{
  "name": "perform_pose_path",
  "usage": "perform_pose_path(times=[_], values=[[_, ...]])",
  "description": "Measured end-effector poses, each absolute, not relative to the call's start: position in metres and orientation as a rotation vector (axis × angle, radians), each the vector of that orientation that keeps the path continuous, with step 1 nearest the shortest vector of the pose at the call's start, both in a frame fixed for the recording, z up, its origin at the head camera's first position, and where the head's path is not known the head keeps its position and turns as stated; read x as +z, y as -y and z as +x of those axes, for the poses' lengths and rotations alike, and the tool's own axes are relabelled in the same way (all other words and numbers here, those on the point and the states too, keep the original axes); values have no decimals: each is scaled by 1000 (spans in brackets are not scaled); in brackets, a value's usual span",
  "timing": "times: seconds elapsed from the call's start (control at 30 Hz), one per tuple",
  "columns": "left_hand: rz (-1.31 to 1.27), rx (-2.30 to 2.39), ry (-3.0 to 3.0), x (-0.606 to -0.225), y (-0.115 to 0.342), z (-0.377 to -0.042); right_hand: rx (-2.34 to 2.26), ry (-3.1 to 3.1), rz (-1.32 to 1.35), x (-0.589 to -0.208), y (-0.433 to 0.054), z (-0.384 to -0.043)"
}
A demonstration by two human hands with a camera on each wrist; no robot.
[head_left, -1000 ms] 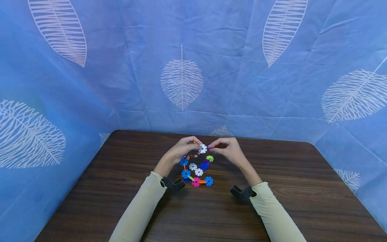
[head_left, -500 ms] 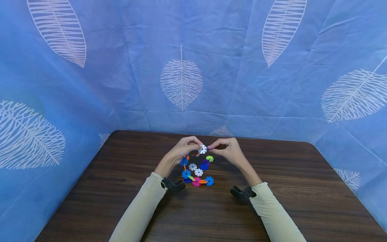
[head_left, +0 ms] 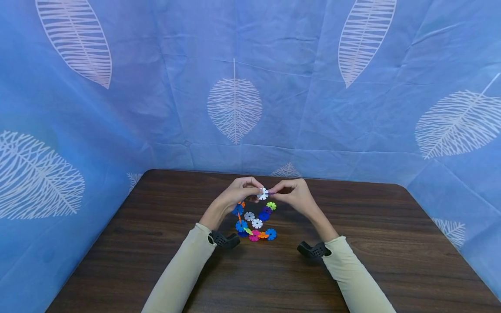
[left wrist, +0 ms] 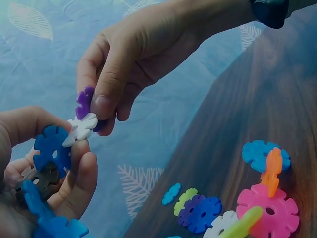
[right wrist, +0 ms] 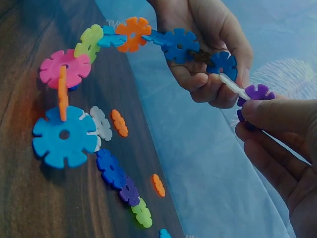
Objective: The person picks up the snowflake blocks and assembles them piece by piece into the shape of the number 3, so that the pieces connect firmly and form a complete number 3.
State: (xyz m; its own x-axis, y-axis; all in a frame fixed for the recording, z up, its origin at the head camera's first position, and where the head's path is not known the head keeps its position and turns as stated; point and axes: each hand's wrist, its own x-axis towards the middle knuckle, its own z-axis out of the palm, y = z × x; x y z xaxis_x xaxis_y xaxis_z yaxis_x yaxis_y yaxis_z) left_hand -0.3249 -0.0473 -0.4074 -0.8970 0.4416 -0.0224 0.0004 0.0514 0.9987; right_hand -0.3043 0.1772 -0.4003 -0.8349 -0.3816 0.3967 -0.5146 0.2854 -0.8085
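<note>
My left hand [head_left: 236, 192] pinches a white notched building disc [left wrist: 83, 127] at the end of a chain of interlocked plastic discs. Between thumb and fingers, my right hand [head_left: 295, 194] pinches a purple disc [right wrist: 260, 92], its edge meeting the white disc's edge at an angle. From the left palm the chain runs through a blue disc [left wrist: 52, 144], a brown one, and an orange disc [right wrist: 132, 33]. It continues down to a lime disc [right wrist: 88, 44], a pink disc [right wrist: 52, 70] and a large blue disc [right wrist: 79, 141] by the table. My left fingers partly hide the upper links.
On the dark wooden table [head_left: 375, 243] lie loose white discs [head_left: 257, 223], and a dark blue disc [right wrist: 110, 167] beside a purple and a lime one [right wrist: 142, 213]. Small orange discs [right wrist: 119, 123] lie near the table's far edge. A blue leaf-print cloth [head_left: 289, 108] hangs behind.
Both hands stay almost in place above the table. The white and purple discs have shifted very slightly between the fingertips; the discs below lie much as before.
</note>
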Motion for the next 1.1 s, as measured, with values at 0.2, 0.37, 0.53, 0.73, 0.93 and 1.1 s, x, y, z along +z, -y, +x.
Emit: perform_pose_path(times=[0.2, 0.37, 0.53, 0.73, 0.93, 1.1], values=[[428, 1898, -2001, -407, 48, -325, 1600, 2430, 833, -401, -178, -305], [417, 1885, -2004, -408, 49, -327, 1610, 2452, 815, -401, -176, -306], [414, 1878, -2016, -409, 49, -328, 1614, 2469, 825, -402, -177, -307], [413, 1874, -2028, -409, 50, -328, 1611, 2518, 836, -401, -184, -309], [411, 1877, -2025, -409, 51, -327, 1555, 2631, 838, -400, -190, -313], [425, 1874, -2028, -409, 52, -327, 1446, 2737, 904, -408, -192, -318]])
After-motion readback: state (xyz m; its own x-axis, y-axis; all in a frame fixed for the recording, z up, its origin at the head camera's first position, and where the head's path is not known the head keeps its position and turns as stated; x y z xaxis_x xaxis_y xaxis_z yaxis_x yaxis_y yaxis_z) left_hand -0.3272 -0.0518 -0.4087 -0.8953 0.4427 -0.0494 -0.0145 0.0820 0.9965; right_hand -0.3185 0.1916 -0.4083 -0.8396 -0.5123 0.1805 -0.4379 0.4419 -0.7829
